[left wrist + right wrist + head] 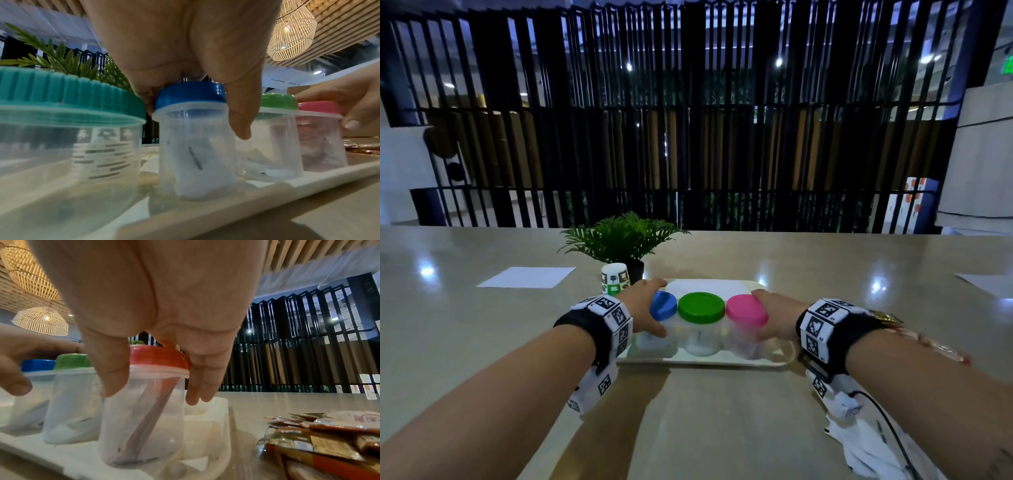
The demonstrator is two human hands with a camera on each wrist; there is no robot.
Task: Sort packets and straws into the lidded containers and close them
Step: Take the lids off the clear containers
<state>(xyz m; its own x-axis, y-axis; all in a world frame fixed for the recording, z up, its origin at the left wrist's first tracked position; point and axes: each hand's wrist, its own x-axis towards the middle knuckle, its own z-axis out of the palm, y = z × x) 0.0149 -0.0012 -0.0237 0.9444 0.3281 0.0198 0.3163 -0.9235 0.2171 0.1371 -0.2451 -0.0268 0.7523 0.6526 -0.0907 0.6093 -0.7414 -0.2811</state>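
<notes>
Three clear containers stand in a row on a white tray (705, 360). Their lids are blue (663, 305), green (701, 307) and pink (745, 310), and all three lids sit on. My left hand (654, 306) grips the blue-lidded container (195, 146), thumb on the near side and fingers behind; white packets show inside it. My right hand (760, 315) grips the pink-lidded container (144, 418) the same way, with brown sticks inside. The green-lidded container (275, 146) between them holds white packets.
A larger clear container with a teal lid (68, 129) stands left of the blue one. Brown and orange packets (329, 434) lie on the table to the right. Behind the tray are a potted plant (619, 240), a printed cup (614, 279) and a white sheet (527, 277).
</notes>
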